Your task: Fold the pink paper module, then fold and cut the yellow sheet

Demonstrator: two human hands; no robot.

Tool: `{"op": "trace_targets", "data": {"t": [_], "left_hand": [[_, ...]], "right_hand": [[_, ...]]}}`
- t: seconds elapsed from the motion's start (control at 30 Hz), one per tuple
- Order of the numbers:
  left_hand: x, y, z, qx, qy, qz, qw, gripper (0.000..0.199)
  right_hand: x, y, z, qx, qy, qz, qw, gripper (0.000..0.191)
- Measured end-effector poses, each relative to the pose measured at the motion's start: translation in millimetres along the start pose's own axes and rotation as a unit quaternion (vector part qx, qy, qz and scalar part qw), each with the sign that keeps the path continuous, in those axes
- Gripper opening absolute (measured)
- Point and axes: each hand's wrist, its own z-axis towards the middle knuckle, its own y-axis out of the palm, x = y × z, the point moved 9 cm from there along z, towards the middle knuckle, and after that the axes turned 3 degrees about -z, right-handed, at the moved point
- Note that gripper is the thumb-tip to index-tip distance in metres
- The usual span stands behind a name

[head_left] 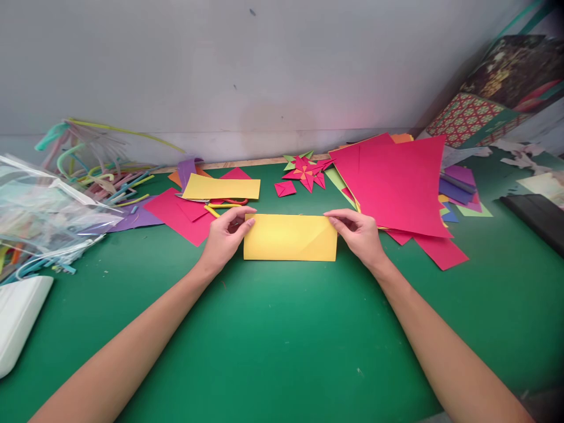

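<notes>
A rectangular yellow sheet of paper (288,238) is held up between my two hands over the green table (282,341). A faint diagonal line crosses its right half. My left hand (225,235) pinches its upper left corner between thumb and fingers. At the upper right corner my right hand (359,232) has the same kind of pinch. Just beyond the left hand lie another yellow paper strip (222,188) and scissors with yellow and red handles (224,205), partly covered by paper. Behind the sheet sit a folded red paper square (285,188) and a red and green paper star (305,172).
A large stack of red paper (396,185) leans at the back right. Pipe cleaners (101,173) and a clear plastic bag (48,211) crowd the left. A white object (22,320) is at the left edge, a black case (535,220) at the right. A wall (220,70) bounds the back.
</notes>
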Motion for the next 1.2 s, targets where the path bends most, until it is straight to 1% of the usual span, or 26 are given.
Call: {"op": "trace_targets", "data": {"t": [0.17, 0.3, 0.6, 0.77, 0.97, 1.07, 1.2], "left_hand": [[-2, 1.4, 0, -0.003, -0.01, -0.004, 1.0, 0.025], [-3, 0.6, 0, -0.003, -0.009, 0.0, 1.0, 0.025], [-3, 3.5, 0, -0.021, -0.001, 0.047, 0.999, 0.022], [0, 5.9, 0, -0.032, 0.037, 0.129, 0.99, 0.019], [3, 15.0, 1, -0.065, 0.079, 0.234, 0.967, 0.016], [1, 18.4, 0, -0.077, 0.087, 0.271, 0.955, 0.016], [-1, 19.7, 1, -0.08, 0.089, 0.3, 0.947, 0.017]], "right_hand": [[-5, 0, -1, 0.0, -0.023, -0.057, 0.998, 0.017], [-7, 0, -1, 0.0, -0.028, -0.066, 0.997, 0.017], [-5, 1, 0, -0.009, -0.037, -0.092, 0.995, 0.018], [-7, 5, 0, -0.031, -0.063, -0.133, 0.989, 0.018], [-7, 14, -2, -0.07, -0.105, -0.208, 0.97, 0.02], [-5, 20, -3, -0.093, -0.112, -0.247, 0.958, 0.021], [-1, 23, -3, -0.101, -0.112, -0.278, 0.949, 0.019]]}}
